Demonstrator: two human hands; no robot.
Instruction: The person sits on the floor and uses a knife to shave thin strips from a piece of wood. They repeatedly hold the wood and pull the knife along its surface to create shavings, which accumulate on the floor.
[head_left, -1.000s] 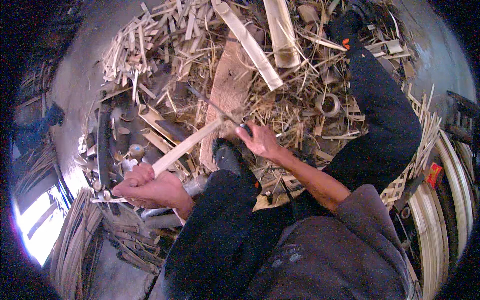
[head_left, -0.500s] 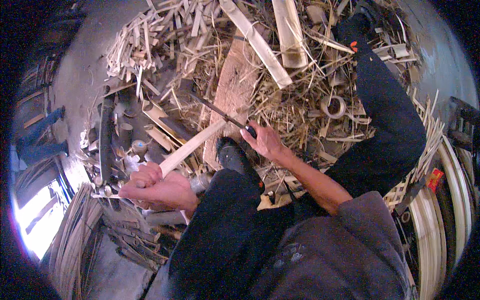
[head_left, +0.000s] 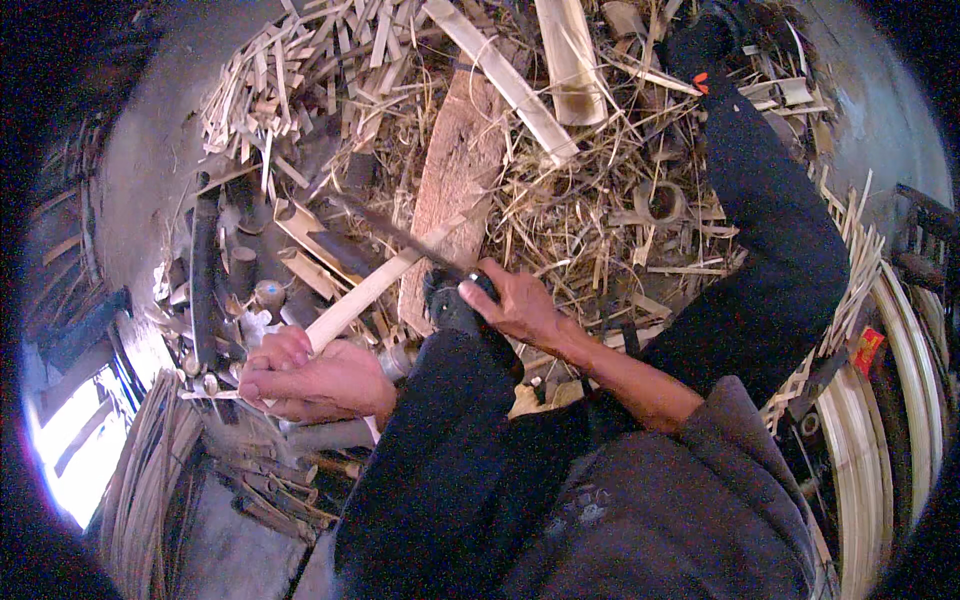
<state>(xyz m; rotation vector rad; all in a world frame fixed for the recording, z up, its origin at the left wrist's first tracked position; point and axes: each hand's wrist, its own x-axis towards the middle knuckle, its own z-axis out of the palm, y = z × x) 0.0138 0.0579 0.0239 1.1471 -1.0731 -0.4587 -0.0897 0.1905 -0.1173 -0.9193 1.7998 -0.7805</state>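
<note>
A pale, flat bamboo strip (head_left: 362, 297) slants up and to the right from my left hand (head_left: 318, 378), whose fingers are wrapped round its near end. Its far end lies over a worn wooden board (head_left: 455, 165). My right hand (head_left: 522, 308) grips the dark handle of a long-bladed knife (head_left: 395, 232). The blade crosses the strip at its middle-to-far part, pointing up and to the left; it looks slightly blurred. Whether the edge cuts into the strip cannot be made out.
Split bamboo pieces (head_left: 500, 80) and a heap of short slats (head_left: 270, 85) lie beyond. Shavings (head_left: 600, 215) and a bamboo ring (head_left: 661, 202) cover the ground right of the board. Long bundled strips (head_left: 150, 480) stand left; wide bent strips (head_left: 855, 440) stand right.
My right hand has moved a little left and nearer to me, drawing the knife blade down along the bamboo strip. My left hand keeps its hold almost in the same place.
</note>
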